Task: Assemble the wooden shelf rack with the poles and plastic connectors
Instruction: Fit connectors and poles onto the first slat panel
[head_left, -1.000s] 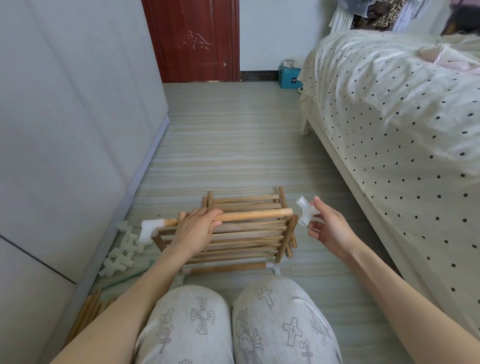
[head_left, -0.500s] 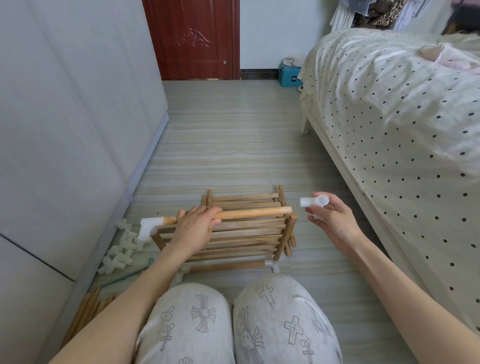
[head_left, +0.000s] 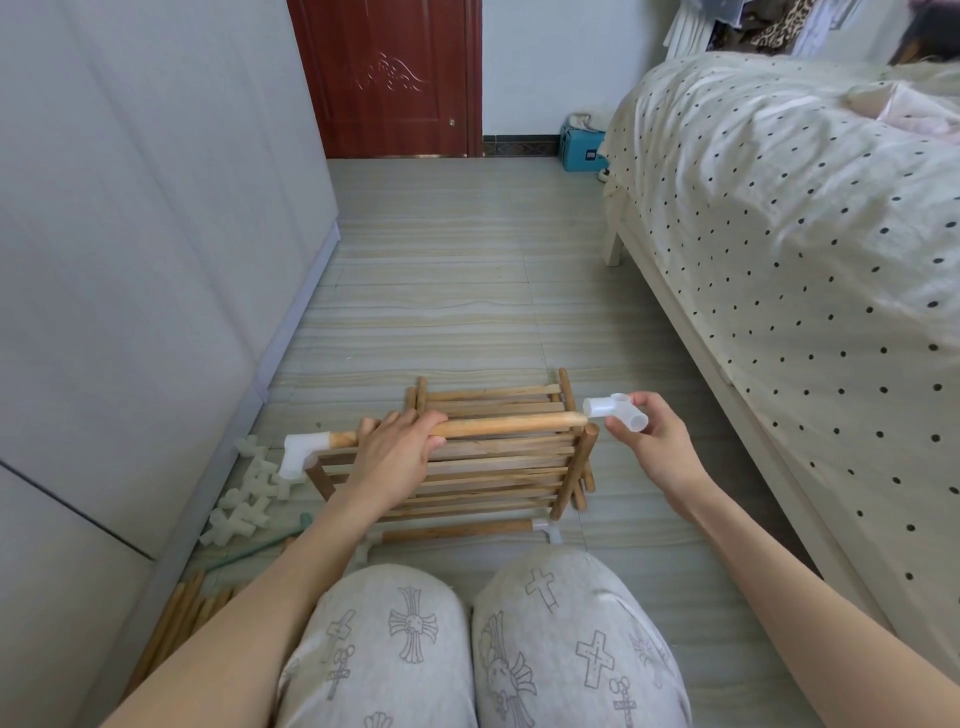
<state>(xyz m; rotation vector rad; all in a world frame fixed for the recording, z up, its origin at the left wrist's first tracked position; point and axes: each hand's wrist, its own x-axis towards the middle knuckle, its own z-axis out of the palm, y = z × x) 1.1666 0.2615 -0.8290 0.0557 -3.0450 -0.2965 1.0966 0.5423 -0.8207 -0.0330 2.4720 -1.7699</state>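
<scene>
head view: slatted wooden shelf rack (head_left: 498, 467) on floor before knees.
left hand (head_left: 397, 449): grips round wooden pole (head_left: 498, 425) atop rack.
right hand (head_left: 649, 441): pinches white plastic connector (head_left: 615, 410) just beside pole's free end.
step: capping pole.
next: align socket, push on.

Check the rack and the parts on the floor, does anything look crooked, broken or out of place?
Nothing looks broken. The rack simply isn't finished: the top pole has a connector only at its left end, and the right hand holds the white connector beside the bare end.
</scene>
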